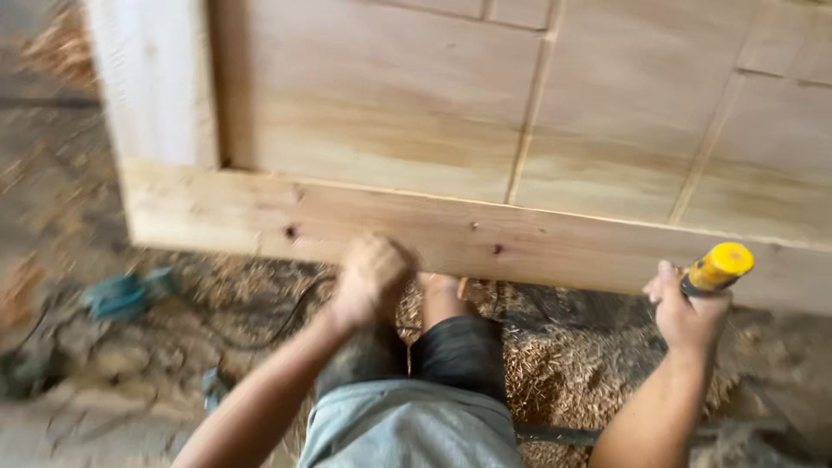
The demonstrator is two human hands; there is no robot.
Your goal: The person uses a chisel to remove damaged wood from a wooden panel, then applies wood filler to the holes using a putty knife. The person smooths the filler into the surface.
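A yellow tool handle (718,267) is being gripped in the right hand (686,314), fingers clamped round it, just below the lower rail (451,232) of a pale wooden panel frame (390,113). The left hand (371,279) is being held in a loose fist against the rail's lower edge; whether anything is being pinched in it cannot be told. Wood shavings (555,364) are lying over the floor. A teal power tool (128,295) with a dark cord (277,325) is lying well to the left. The person's knees (433,351) are being kept between the arms.
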